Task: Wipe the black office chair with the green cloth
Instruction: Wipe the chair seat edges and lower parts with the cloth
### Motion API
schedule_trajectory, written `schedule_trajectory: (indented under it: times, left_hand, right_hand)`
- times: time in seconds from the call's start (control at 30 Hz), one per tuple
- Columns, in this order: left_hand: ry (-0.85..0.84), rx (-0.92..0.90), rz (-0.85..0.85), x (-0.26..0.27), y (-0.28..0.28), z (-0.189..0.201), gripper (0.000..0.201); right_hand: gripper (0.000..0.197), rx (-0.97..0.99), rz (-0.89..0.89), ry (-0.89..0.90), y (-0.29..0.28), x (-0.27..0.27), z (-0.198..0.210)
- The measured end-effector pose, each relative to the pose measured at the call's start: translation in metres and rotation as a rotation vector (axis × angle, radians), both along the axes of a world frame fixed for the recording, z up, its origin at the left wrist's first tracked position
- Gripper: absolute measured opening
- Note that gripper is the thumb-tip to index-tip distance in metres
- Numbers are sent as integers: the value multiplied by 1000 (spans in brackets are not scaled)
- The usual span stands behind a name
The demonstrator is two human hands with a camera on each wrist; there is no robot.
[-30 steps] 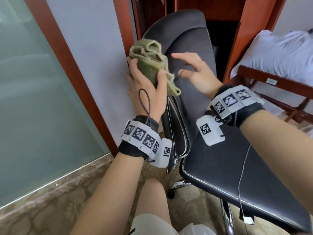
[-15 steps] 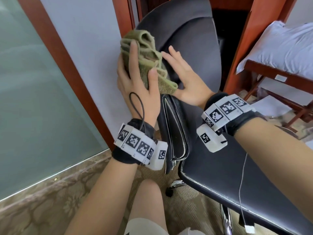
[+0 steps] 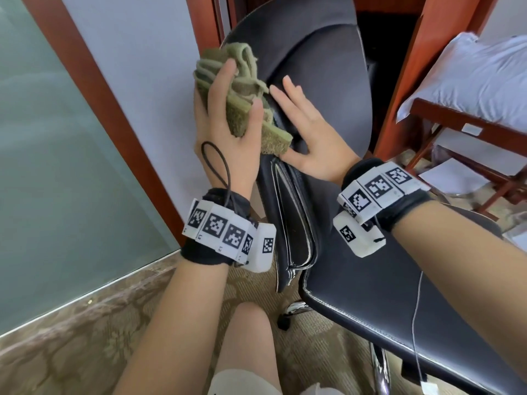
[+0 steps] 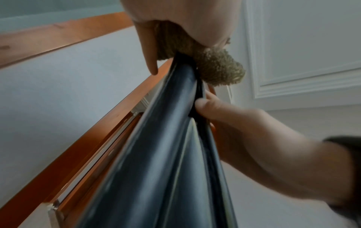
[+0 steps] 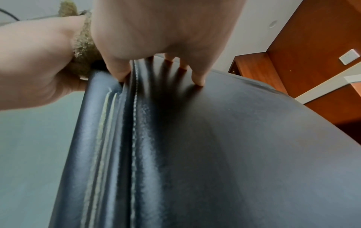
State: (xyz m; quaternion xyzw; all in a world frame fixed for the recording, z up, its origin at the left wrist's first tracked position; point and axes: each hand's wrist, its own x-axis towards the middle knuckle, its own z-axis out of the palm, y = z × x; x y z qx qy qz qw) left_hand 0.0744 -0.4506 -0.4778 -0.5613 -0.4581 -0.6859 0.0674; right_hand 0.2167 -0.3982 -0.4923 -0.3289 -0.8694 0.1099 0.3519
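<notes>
The left hand [image 3: 228, 129] grips the bunched green cloth [image 3: 236, 95], thumb and fingers curled round the wad, and holds it against the left side edge of the black office chair [image 3: 322, 89] backrest. In the left wrist view the cloth [image 4: 216, 66] sits on top of the narrow stitched edge of the backrest [image 4: 171, 138], so contact with the chair seems made at that rim. The right hand [image 3: 313, 138] lies flat on the front face of the backrest just beside the cloth, fingers straight and spread, holding nothing; the right wrist view shows its fingertips [image 5: 198, 80] pressing the leather and its thumb tucked into the seam at the edge. It looks to be bracing the chair so that it does not swivel or roll away.

The step in hand appears to be the wiping of the backrest's side edge, early or midway in the task: the wide seat [image 3: 385, 295] lies below, and no frame shows whether it has been cleaned. The next move probably calls for drawing the cloth along the rim, down toward the fold where backrest meets seat, with steady pressure while the right hand keeps the chair from turning. The loose folds of the cloth could slip off the thin edge, so a firm hold matters. A bed [image 3: 470, 81] with white linen stands to the right, well apart.
</notes>
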Motion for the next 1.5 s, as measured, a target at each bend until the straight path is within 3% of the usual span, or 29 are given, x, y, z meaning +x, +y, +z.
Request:
schedule_trajectory:
  times: [0.13,0.27,0.4,0.5,0.57,0.73,0.93,1.1,1.27,1.5]
  left_hand:
    - [-76,-28,-82,7,-8,-33,43]
    - [-15,-58,-138,1,-16,-58,45]
    - [22,-29,-198,-13,-12,-34,46]
    - [81,11,-161,-19,-6,-10,45]
    - [93,24,-130,-18,-2,-4,45]
    - [-41,1,-162,-3,-5,-25,45]
    - [-30,-98,-238,1,-11,-70,48]
    - [39,-35,-284,-11,-6,-42,48]
    - [-21,61,-256,-11,6,-3,46]
    - [-50,0,-238,0,-3,-48,45]
  right_hand:
    - [78,-3,21,-48,1,5,4]
    - [83,-13,34,-79,0,6,5]
    - [79,-48,54,-84,2,9,7]
    - [69,-87,78,-13,1,12,3]
    - [73,-86,84,49,-4,12,-7]
    - [69,-93,32,119,-14,17,-31]
    - [69,-56,-4,-19,-8,22,-30]
    - [74,-31,-9,-46,-8,24,-30]
    - [72,-24,-9,-28,-7,20,-36]
    - [70,-33,-8,-12,-7,17,-36]
